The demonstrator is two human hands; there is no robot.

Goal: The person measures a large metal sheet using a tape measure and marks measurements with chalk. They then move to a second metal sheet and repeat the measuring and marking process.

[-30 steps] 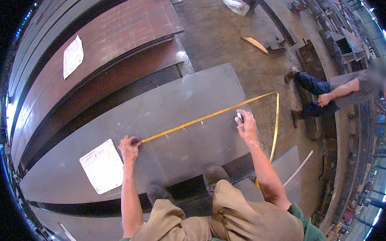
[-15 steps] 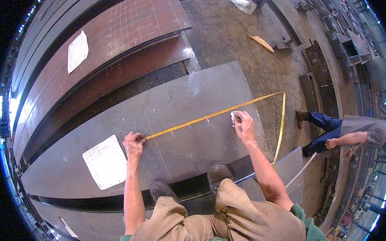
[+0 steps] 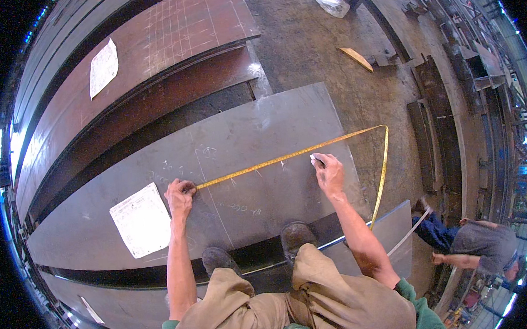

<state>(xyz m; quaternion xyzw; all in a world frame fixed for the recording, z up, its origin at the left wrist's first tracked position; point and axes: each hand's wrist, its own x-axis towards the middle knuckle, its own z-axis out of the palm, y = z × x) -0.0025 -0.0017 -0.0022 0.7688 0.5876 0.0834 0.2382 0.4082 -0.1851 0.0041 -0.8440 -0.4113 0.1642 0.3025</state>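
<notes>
Because the yellow tape measure (image 3: 263, 165) runs on a slant across the grey steel plate (image 3: 273, 120), I take my bearings from its long axis: it starts at the left hand (image 3: 181, 194), angles away toward the plate's right edge, and passes out over the floor (image 3: 306, 57) before folding back toward the near side. The left hand's fingertips are pinched on the tape's end, just beside the right edge of a white paper sheet (image 3: 141, 221). The right hand (image 3: 330, 172) has its fingers closed on a small white piece (image 3: 314, 157), probably chalk, just on the near side of the tape and close to the plate's right edge. That narrow offset between white piece and tape is what I judge any move to hang on, and the right hand is the nearer to it. Short pale ticks (image 3: 257, 173) lie along the same side of the tape, between the hands. From here I cannot tell whether the white piece touches the plate. The tape's very end is hidden under the left fingers, its graduations are too fine to read, and its returning run drops out of sight near the right forearm (image 3: 361, 236). Handwriting (image 3: 242, 208) on the plate is too faint to make out.
</notes>
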